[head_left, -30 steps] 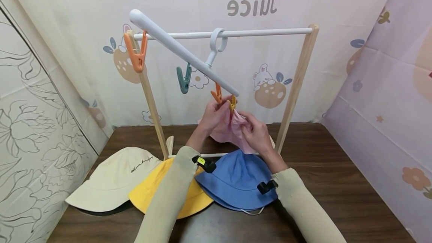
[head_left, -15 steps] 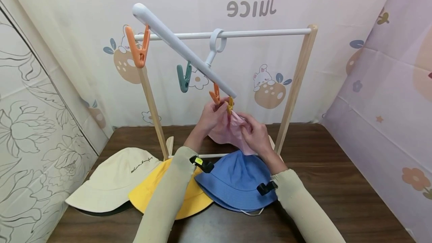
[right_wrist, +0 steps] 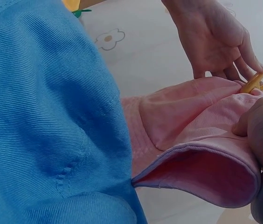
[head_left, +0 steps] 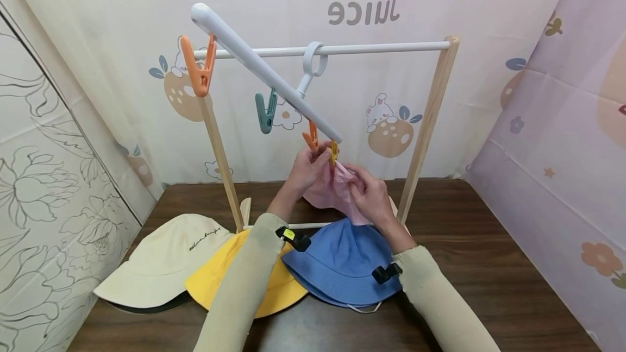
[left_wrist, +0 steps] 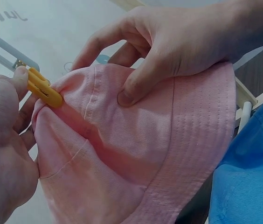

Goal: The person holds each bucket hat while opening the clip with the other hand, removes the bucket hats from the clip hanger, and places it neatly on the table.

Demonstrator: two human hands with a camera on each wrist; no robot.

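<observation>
A pink bucket hat (left_wrist: 136, 126) hangs between both hands, its crown gathered in the jaws of a yellow clothespin (left_wrist: 45, 88). That clothespin sits at the lower end of a tilted white hanger (head_left: 264, 72). My left hand (head_left: 307, 170) pinches the clothespin's handle; in the left wrist view its other fingers are partly hidden behind the crown. My right hand (head_left: 370, 192) grips the side of the hat, thumb on the outer cloth. Just left of the yellow clothespin hangs a small orange clothespin (head_left: 311, 137). A green clothespin (head_left: 266, 113) and a larger orange clothespin (head_left: 200, 69) hang farther along.
The hanger hooks over the white rod (head_left: 381, 48) of a wooden-legged rack (head_left: 430, 118). On the dark table (head_left: 479, 270) lie a cream hat (head_left: 171, 259), a yellow hat (head_left: 274, 287) partly under my left arm, and a blue hat (head_left: 344, 259) below the pink one.
The hanger's lower end and my left hand shifted slightly left with the yellow clothespin, while the hanger's other end rose a little. Over the last half second almost nothing moved.
</observation>
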